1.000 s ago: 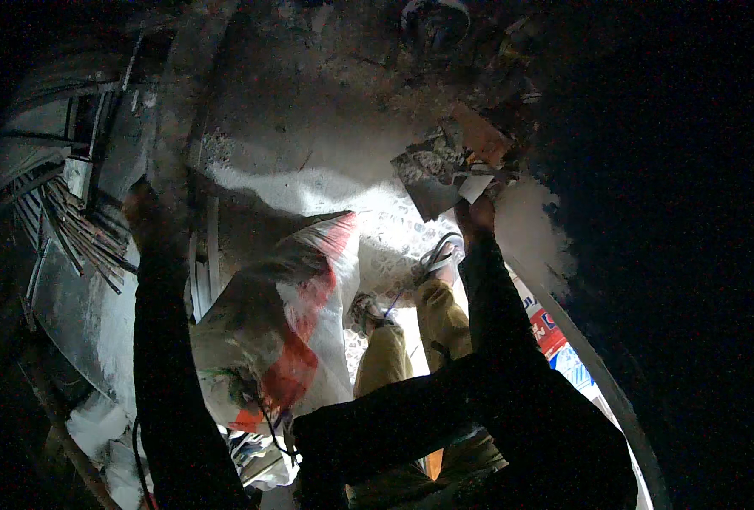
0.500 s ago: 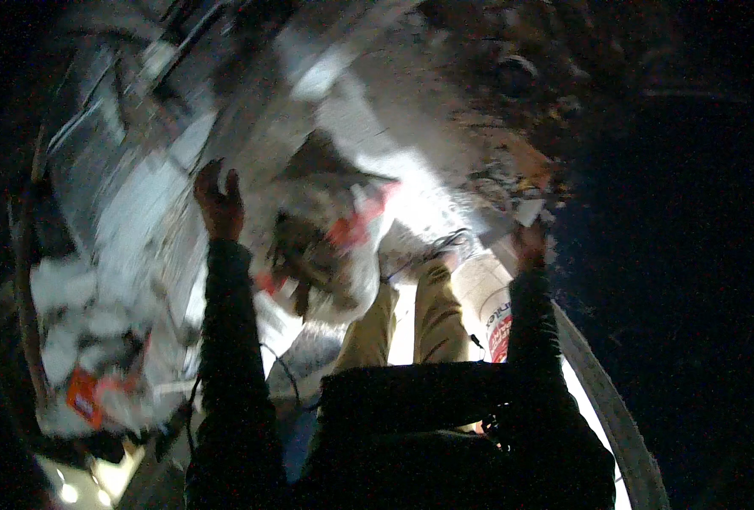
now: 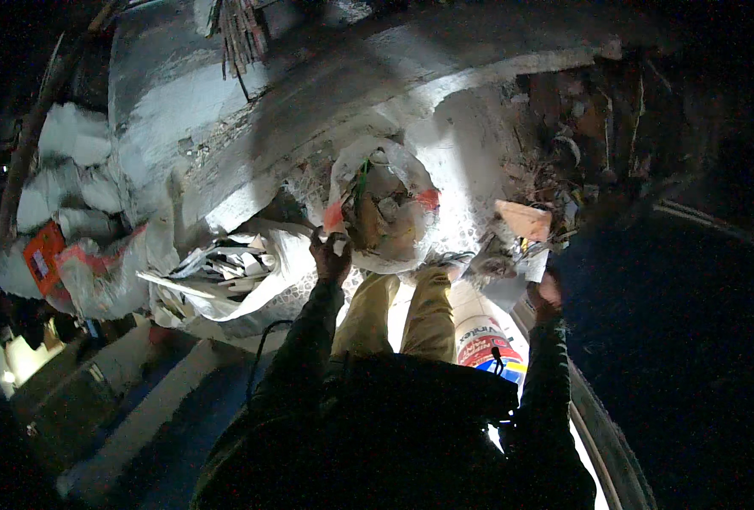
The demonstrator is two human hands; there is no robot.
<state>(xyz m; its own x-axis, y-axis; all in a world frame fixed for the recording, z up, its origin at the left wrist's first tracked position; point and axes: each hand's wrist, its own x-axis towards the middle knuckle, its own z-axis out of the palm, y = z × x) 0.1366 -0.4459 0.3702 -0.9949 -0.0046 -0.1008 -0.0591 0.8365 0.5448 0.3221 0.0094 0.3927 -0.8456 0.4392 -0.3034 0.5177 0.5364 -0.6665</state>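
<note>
A clear plastic sack [image 3: 391, 249] with red patches stands in front of my legs, its mouth open on mixed scraps and green strands. Beside its left side is my left hand [image 3: 332, 262], thumb and fingers curved and apart; whether it touches the sack is unclear. Low on the right, my right hand [image 3: 548, 294] is closed at the edge of a small flat white piece [image 3: 536, 266], seemingly gripping it. Left of my left hand lies a white sack [image 3: 290, 263], open and full of flat pale and grey strips.
A printed white bucket [image 3: 477, 330] stands by my right leg. Debris with an orange-brown carton piece [image 3: 523, 220] lies beyond my right hand. Stuffed plastic bags [image 3: 96, 276] sit at far left, below a slanting pole [image 3: 32, 140]. Thin sticks [image 3: 239, 38] are bundled at the top.
My view has shifted, bringing the white sack of strips and the bucket more fully into sight. My left hand has moved right, close to the clear sack. My right hand stays by the white piece.
</note>
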